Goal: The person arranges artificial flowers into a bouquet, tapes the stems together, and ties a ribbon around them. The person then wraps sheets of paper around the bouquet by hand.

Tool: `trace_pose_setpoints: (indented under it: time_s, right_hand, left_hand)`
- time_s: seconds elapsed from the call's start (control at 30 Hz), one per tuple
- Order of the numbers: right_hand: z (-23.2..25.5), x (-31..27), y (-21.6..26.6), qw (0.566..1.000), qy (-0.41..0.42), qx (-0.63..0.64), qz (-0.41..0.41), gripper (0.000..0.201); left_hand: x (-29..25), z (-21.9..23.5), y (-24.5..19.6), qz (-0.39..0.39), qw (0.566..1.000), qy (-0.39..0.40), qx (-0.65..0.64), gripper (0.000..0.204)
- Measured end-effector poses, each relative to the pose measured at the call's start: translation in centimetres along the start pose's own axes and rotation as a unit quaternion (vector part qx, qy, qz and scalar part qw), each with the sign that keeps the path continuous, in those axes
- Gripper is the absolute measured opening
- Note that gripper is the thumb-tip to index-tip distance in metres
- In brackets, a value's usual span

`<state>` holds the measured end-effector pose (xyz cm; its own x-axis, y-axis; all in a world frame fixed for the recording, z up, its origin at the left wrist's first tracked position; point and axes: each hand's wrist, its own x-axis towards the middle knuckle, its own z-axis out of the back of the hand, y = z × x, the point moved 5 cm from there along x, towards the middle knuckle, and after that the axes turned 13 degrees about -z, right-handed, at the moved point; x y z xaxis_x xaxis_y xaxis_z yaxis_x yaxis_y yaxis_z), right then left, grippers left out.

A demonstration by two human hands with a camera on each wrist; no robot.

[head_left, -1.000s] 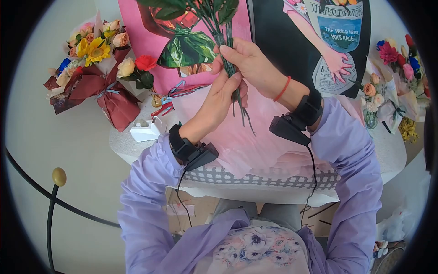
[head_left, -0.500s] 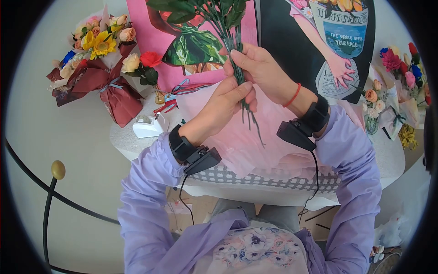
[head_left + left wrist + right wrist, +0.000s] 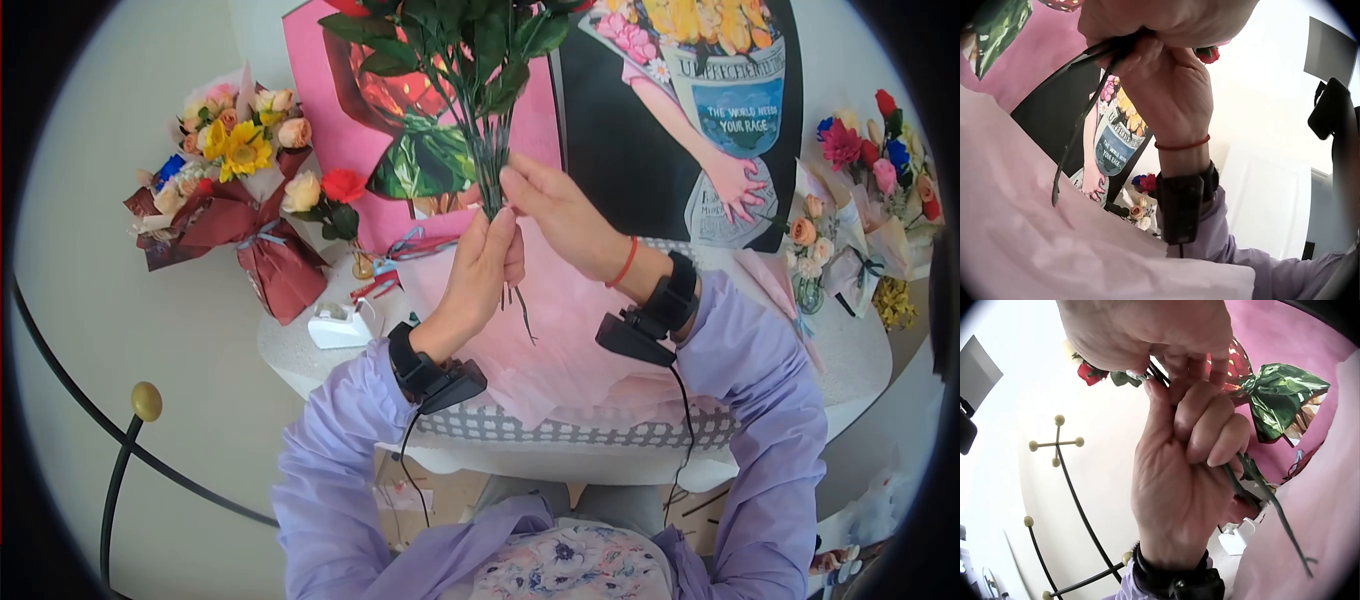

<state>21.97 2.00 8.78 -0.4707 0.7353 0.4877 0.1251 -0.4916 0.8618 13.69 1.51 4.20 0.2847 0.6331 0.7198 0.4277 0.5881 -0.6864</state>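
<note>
A bunch of flowers (image 3: pixel 488 165) with green stems, dark leaves and a little red at the top edge stands nearly upright over the table. Around its lower stems curl the fingers of my left hand (image 3: pixel 476 275), thumb up. Just above, my right hand (image 3: pixel 570 222), with a red cord at the wrist, grips the stems from the right; its fingertips go behind them. A glossy clear band shows on the stems over the hands. Loose stem ends (image 3: pixel 1279 509) hang below the left fist in the right wrist view. Most blooms are out of frame.
Pink wrapping paper (image 3: pixel 560 340) covers the table's middle. A white tape dispenser (image 3: pixel 342 322) and a red-wrapped bouquet (image 3: pixel 245 235) are at left. More flowers (image 3: pixel 815 240) stand at right. Two pictures, a pink one (image 3: pixel 320 70) and a black one (image 3: pixel 610 130), are behind.
The head view has shifted, so more leaves and some red now show. The stems stand more upright, and both hands sit lower in view, still holding the bunch.
</note>
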Motion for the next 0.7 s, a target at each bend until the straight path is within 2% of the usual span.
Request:
trace_pose_setpoints:
  time_s: [0.07,0.17,0.23,0.3,0.33,0.4,0.47,0.5,0.57,0.6,0.63,0.7]
  right_hand:
    - [-0.1,-0.3,0.1,1.000,0.003,-0.010,0.016,0.026]
    - [-0.5,-0.4,0.8,0.999,0.017,-0.007,0.051,0.027]
    - [-0.2,-0.8,1.0,0.999,-0.012,-0.021,0.032,0.040]
    - [-0.3,-0.9,1.2,0.999,-0.008,-0.019,0.027,0.040]
    - [-0.3,-1.1,1.5,0.997,-0.021,-0.048,0.058,0.037]
    - [0.0,-1.2,1.4,0.992,-0.037,-0.079,0.090,0.035]
    - [0.5,-1.3,0.7,0.975,-0.093,-0.168,0.110,0.038]
    - [0.7,-1.8,0.5,0.975,-0.098,-0.167,0.112,0.038]
    - [0.6,-2.6,0.4,0.957,-0.135,-0.244,0.075,0.042]
    - [0.7,-2.9,0.3,0.958,-0.139,-0.238,0.075,0.042]
    - [0.5,-3.2,0.1,0.953,-0.128,-0.266,0.072,0.043]
    - [0.3,-3.5,-0.3,0.947,-0.116,-0.290,0.072,0.045]
  left_hand:
    - [0.7,0.7,-0.1,-0.052,0.997,0.008,0.054,0.020]
    - [1.2,1.6,-0.4,-0.076,0.986,0.035,0.141,0.021]
    - [1.3,1.6,-0.6,-0.094,0.984,0.047,0.142,0.022]
    - [1.5,1.7,-0.7,-0.105,0.986,0.059,0.115,0.018]
    - [1.6,1.5,-1.1,-0.109,0.985,0.063,0.117,0.018]
    - [1.9,1.3,-2.3,-0.166,0.945,0.070,0.275,0.022]
    - [2.3,2.7,-1.5,-0.172,0.936,0.071,0.298,0.022]
    - [2.4,3.4,-1.0,-0.177,0.928,0.069,0.322,0.021]
    - [2.5,3.7,-0.8,-0.168,0.934,0.070,0.309,0.019]
    - [2.5,4.6,-0.2,-0.192,0.921,0.059,0.333,0.018]
    - [2.3,4.7,-0.4,-0.216,0.908,0.047,0.356,0.018]
    - [2.0,4.9,-0.6,-0.210,0.906,0.048,0.364,0.018]
